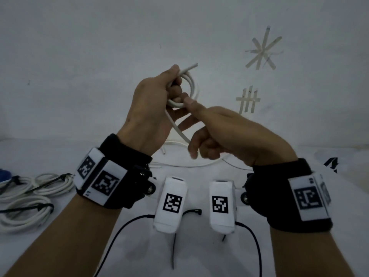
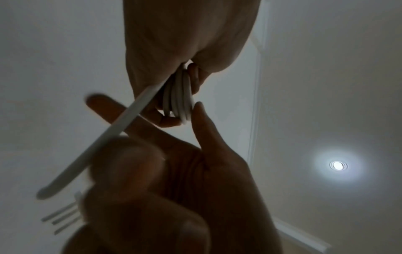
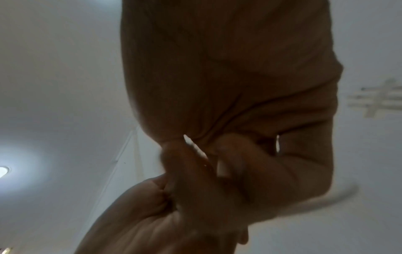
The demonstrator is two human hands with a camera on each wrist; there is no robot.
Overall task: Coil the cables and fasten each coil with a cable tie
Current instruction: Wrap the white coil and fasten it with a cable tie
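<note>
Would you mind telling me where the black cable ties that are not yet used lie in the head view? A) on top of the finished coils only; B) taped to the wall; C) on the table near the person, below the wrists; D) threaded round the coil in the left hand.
C: loose black cable ties lie on the table below the wrists; the coil held by the left hand carries none.

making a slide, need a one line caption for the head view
Left hand holds a white cable coil while the right hand winds on more.
</note>
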